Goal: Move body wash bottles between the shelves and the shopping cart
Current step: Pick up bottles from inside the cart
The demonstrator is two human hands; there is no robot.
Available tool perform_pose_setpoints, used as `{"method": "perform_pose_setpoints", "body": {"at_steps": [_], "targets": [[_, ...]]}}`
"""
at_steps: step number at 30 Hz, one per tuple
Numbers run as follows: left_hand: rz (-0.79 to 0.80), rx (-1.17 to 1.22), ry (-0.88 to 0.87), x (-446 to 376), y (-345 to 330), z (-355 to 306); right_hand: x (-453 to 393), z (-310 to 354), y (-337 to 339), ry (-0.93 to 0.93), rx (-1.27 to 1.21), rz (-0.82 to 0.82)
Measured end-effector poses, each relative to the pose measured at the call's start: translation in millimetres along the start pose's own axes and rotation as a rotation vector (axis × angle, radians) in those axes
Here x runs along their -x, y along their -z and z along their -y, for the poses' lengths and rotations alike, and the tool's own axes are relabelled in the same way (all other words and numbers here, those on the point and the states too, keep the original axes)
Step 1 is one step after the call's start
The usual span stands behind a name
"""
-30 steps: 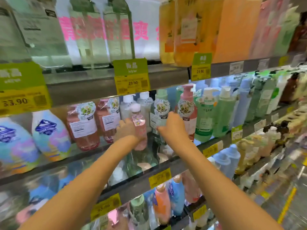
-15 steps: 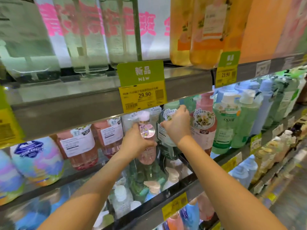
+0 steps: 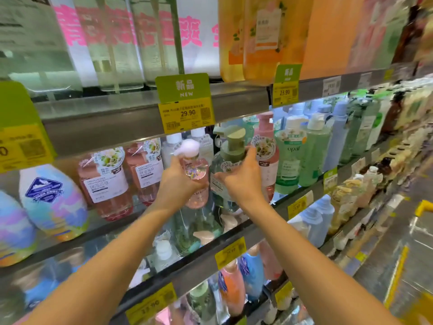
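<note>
My left hand point(image 3: 177, 184) grips a small clear pink body wash bottle point(image 3: 196, 177) with a pale pump top, held in front of the middle shelf point(image 3: 257, 221). My right hand point(image 3: 241, 181) grips a clear green bottle point(image 3: 228, 160) with an olive pump head, just right of the pink one. Both bottles are off the shelf floor, at the shelf's front edge. Behind them stand a tall pink pump bottle point(image 3: 267, 146) and white-capped bottles point(image 3: 173, 146).
Pink refill pouches point(image 3: 105, 181) and rounded blue bottles point(image 3: 51, 198) fill the shelf to the left, green opal bottles point(image 3: 290, 156) to the right. A shelf above carries orange bottles point(image 3: 260, 38) and a green price tag point(image 3: 185, 102). Lower shelves hold more bottles. The aisle floor point(image 3: 386, 277) lies at right.
Both hands have drawn the pink and green bottles up and out from the shelf toward me. The green bottle's pump head now shows clear of the row.
</note>
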State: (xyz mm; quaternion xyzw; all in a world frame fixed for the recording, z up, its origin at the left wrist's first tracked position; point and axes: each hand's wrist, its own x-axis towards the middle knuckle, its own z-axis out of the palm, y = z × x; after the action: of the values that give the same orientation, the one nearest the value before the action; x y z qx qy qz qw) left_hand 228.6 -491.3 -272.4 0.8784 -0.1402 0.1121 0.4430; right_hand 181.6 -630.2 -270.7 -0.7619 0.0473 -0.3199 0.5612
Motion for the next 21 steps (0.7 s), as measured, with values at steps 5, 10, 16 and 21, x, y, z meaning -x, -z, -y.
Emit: {"method": "perform_pose_setpoints", "body": {"at_steps": [5,10,16,21], "targets": [[0.048,0.025,-0.119,46,6,-35,46,12,46,0.061,-0.025,-0.027],[0.063,0.126,-0.173,107,-3,-84,90,37,116,0.156,-0.014,-0.096],[0.157,0.126,-0.257,168,-40,-137,140,56,209,0.046,0.121,-0.080],[0.313,0.087,-0.279,199,-104,-166,179,36,275,-0.088,0.187,-0.178]]}}
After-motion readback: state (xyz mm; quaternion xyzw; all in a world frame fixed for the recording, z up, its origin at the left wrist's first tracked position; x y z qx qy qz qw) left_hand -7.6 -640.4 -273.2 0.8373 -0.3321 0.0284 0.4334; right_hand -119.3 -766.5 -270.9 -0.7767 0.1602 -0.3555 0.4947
